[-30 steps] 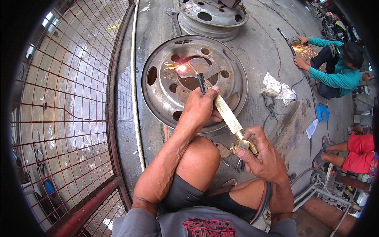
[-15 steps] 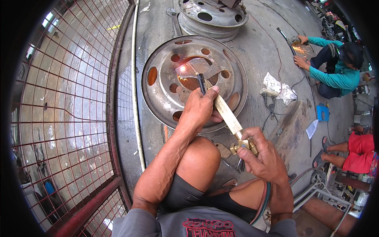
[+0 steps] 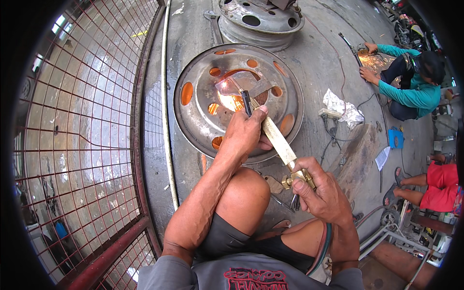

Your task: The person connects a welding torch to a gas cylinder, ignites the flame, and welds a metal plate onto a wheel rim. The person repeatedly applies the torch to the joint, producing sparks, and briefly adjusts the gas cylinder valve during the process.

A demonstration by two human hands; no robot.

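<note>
A steel wheel rim (image 3: 193,123) with round holes lies flat before me. On it, by the central opening, a bright spot glows at a flat metal plate (image 3: 261,87). Orange light shows through the openings. My left hand (image 3: 244,133) is closed round the front of a brass gas torch (image 3: 279,141), its fingers partly hidden. A short black cylinder (image 3: 246,102) with a thin tip sticks out beside its thumb toward the glow. My right hand (image 3: 319,191) grips the torch's rear end by the brass valve knob (image 3: 286,183). Hoses (image 3: 321,249) run down from there.
A second wheel rim (image 3: 261,34) stands beyond, beside a large wrench (image 3: 212,26). Left is a red wire-mesh fence (image 3: 140,111) and a pale pipe (image 3: 166,96). At right, a person in teal (image 3: 406,92) works with a sparking grinder (image 3: 362,50). A white rag (image 3: 343,107) and cables lie between.
The orange light under the rim has grown much brighter and shows through more holes. Sparks from the other person's grinder have spread. My hands have barely moved.
</note>
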